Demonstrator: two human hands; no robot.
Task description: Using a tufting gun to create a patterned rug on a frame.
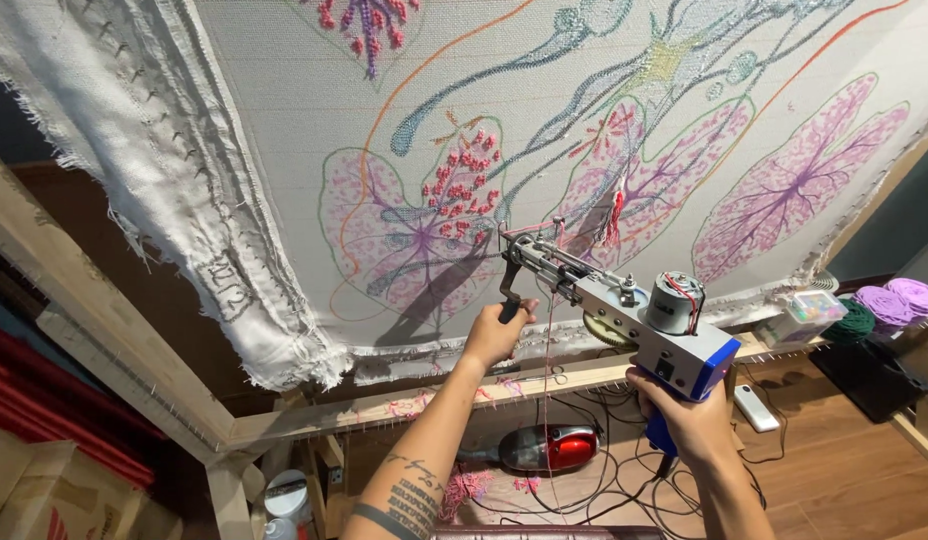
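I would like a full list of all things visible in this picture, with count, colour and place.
Stretched tufting cloth with leaf drawing: one, off-white with pink, purple, green lines, on frame, top.
Wooden frame: one, pale, around cloth.
Tufting gun: one, grey and blue, tip against the cloth, centre.
Pink yarn strand: one, hanging under gun.
Handheld vacuum: one, red and grey, floor.
Black cables: several, floor.
Yarn balls: three, two purple, one dark green, right shelf.
Clear plastic box: one, right shelf.
White remote: one, floor.
Left hand: grips front handle.
Right hand: grips blue rear handle.
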